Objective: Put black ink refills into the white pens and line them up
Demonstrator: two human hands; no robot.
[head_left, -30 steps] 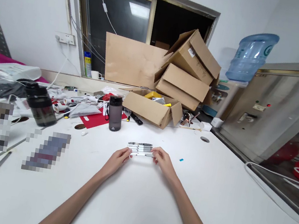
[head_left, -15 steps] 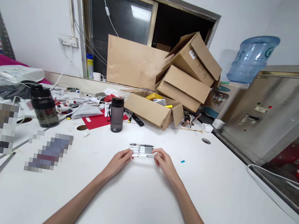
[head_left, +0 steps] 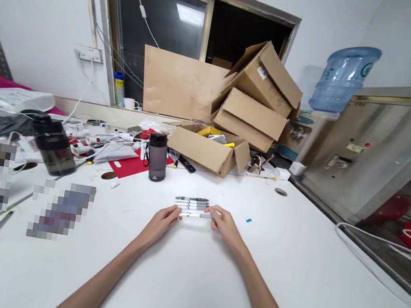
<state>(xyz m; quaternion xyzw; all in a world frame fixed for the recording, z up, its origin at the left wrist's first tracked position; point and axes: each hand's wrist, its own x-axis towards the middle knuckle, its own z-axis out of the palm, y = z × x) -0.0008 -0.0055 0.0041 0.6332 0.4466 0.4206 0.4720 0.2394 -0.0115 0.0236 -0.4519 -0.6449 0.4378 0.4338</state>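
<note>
One pen (head_left: 195, 215) is pinched at its ends between the left hand (head_left: 163, 220) and the right hand (head_left: 223, 224), level over the white table (head_left: 188, 277). It is held at the near edge of a row of pens (head_left: 192, 203) laid side by side; about four are counted there, the exact number hard to make out. Fingertips are partly hidden behind the pen. Far of this, two dark bottles (head_left: 157, 156) are seen, contents not discernible. An open box (head_left: 208, 152) holds yellow items, only partly visible. Three boxes in all are counted. At the left, two patches are blurred out.
</note>
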